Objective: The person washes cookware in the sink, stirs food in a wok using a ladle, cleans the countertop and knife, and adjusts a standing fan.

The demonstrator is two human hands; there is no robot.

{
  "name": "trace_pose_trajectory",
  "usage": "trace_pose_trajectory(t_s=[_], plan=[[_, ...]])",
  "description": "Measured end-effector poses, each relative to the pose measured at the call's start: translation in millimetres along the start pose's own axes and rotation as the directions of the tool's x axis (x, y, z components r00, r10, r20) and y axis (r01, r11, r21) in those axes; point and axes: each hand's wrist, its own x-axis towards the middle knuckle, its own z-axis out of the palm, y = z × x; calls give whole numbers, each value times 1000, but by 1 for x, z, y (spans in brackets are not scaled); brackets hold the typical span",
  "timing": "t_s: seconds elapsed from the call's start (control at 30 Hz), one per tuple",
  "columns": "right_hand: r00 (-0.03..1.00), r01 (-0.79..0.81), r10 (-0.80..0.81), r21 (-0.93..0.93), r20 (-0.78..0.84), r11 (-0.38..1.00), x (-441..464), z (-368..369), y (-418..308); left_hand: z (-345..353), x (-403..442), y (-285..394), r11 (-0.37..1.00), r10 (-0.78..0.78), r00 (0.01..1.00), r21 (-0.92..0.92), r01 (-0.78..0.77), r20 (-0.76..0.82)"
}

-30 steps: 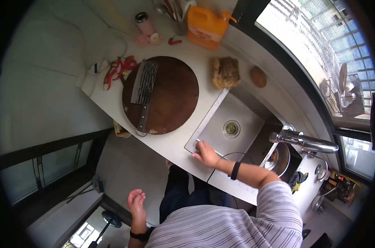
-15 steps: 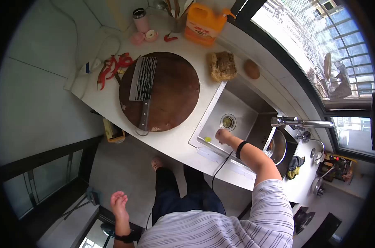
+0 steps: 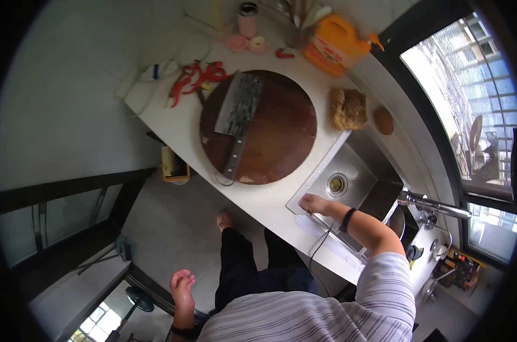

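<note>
My right hand (image 3: 315, 204) is at the near left corner of the sink (image 3: 366, 171), over its rim. Its fingers are pressed together and pointing down, and whatever they hold is hidden. My left hand (image 3: 182, 285) hangs by my side, palm up, with loosely curled fingers and nothing in it. On the counter lies a round wooden chopping board (image 3: 281, 131), with a cleaver (image 3: 241, 108) resting across its left side. Food scraps sit in the sink drain (image 3: 337, 183).
Red chili peppers (image 3: 193, 80) lie left of the board. Behind it stand a pink flask (image 3: 247, 23) and an orange jug (image 3: 335, 45). A brown sponge-like block (image 3: 348, 108) and a brown oval object (image 3: 383, 120) sit behind the sink. The faucet (image 3: 435, 205) juts in at right.
My right hand has moved from over the basin to the near left rim. The green scrap that lay there is out of sight. The view has shifted, and my left hand stays low.
</note>
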Motion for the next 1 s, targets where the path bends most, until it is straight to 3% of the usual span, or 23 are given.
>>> trace_pose_trajectory(t_s=[0.07,0.13,0.2,0.27,0.33,0.37,0.5,0.67,0.73,0.77,0.83,0.87,0.93,1.0], plan=[[998,-15,10,-89,-54,996,-18,2,-13,-8,10,1,999,30,996,-35,-28,80],[994,-18,24,57,-108,998,-42,4,-34,-16,15,12,995,60,994,-87,-51,96],[991,67,-22,343,-133,937,-56,18,-59,-34,20,23,989,86,989,-134,-70,117],[990,143,-129,509,-64,849,-74,66,-102,-57,26,28,983,120,987,-152,-103,105],[992,104,-129,664,-12,741,-74,130,-149,-88,36,25,980,117,991,-172,-105,60],[968,59,-224,763,114,644,-60,156,-164,-102,40,23,978,110,994,-182,-104,27],[948,52,-294,852,122,521,27,252,-230,-159,48,22,962,86,994,-253,-99,-62],[928,314,-348,779,-131,543,154,321,-301,-221,58,19,966,65,979,-235,-110,-191],[960,186,-9,611,-281,770,153,335,-331,-234,68,20,962,122,971,-217,-167,-204],[958,190,-7,615,-287,765,157,339,-329,-240,70,20,957,171,961,-194,-215,-218],[837,347,-131,331,-531,878,169,342,-319,-236,75,30,953,178,964,-208,-219,-199],[827,359,-132,333,-546,872,151,337,-312,-230,78,39,948,179,965,-229,-221,-190],[885,465,-378,532,-272,708,91,321,-278,-206,78,67,943,194,977,-258,-211,-89],[759,645,-525,332,-385,688,25,304,-232,-173,73,89,941,226,971,-278,-195,84]])
